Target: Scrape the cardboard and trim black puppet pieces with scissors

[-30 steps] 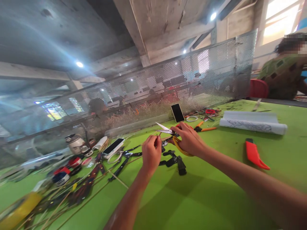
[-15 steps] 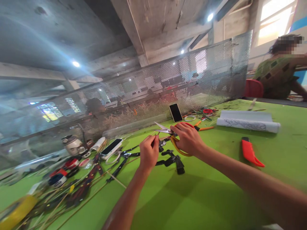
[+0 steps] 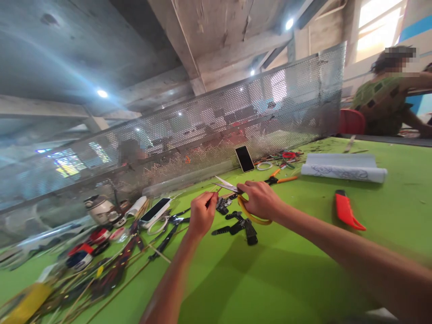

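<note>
My right hand (image 3: 259,198) is closed on a pair of scissors (image 3: 229,186) with yellow and orange handles. The blades point left and stand slightly apart. Just left of their tips, my left hand (image 3: 203,211) pinches a thin tan strip (image 3: 218,190), of which only a short end shows above the fingers. Beneath the hands, black strap-like pieces (image 3: 236,225) lie on the green table (image 3: 286,270). A small cluster of dark and silvery parts (image 3: 223,204) is beside them.
Long thin sticks, tape rolls and a white phone-like device (image 3: 155,211) crowd the left. Black-handled pliers (image 3: 168,238) lie near my left wrist. A phone (image 3: 245,159) leans at the back. Orange-handled pliers (image 3: 281,180), a paper roll (image 3: 344,173) and a red cutter (image 3: 347,211) are rightward. A person (image 3: 388,99) sits beyond.
The scissor blades have come closer together. My left hand has shifted slightly left and down, still pinching. The whole view has turned a little to the right.
</note>
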A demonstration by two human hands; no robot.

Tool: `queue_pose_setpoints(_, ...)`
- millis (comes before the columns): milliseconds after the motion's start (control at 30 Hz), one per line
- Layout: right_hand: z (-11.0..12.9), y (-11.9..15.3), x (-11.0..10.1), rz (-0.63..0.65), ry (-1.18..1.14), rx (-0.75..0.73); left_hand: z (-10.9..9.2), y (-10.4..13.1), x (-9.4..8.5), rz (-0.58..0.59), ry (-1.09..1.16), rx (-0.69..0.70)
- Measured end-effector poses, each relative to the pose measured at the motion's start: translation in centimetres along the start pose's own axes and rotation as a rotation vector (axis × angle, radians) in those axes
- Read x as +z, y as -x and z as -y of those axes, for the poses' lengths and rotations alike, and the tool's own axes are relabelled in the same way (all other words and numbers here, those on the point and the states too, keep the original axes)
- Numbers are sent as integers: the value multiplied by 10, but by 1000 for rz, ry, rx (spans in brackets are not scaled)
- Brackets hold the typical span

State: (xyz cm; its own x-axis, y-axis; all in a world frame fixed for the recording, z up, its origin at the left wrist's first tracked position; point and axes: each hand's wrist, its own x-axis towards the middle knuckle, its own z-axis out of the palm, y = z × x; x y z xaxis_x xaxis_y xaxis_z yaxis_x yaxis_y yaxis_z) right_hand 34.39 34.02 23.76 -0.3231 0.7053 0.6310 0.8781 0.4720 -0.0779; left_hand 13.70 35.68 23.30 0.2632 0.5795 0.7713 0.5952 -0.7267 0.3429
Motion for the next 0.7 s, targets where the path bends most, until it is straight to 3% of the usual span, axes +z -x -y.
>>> queue_pose_setpoints(233, -3, -3, -1, 62, -159, 15, 8, -1, -4, 20, 18, 31)
queue_pose_setpoints(700, -9, -6, 0, 212, -540, 8, 5, -2, -6, 31, 56, -14)
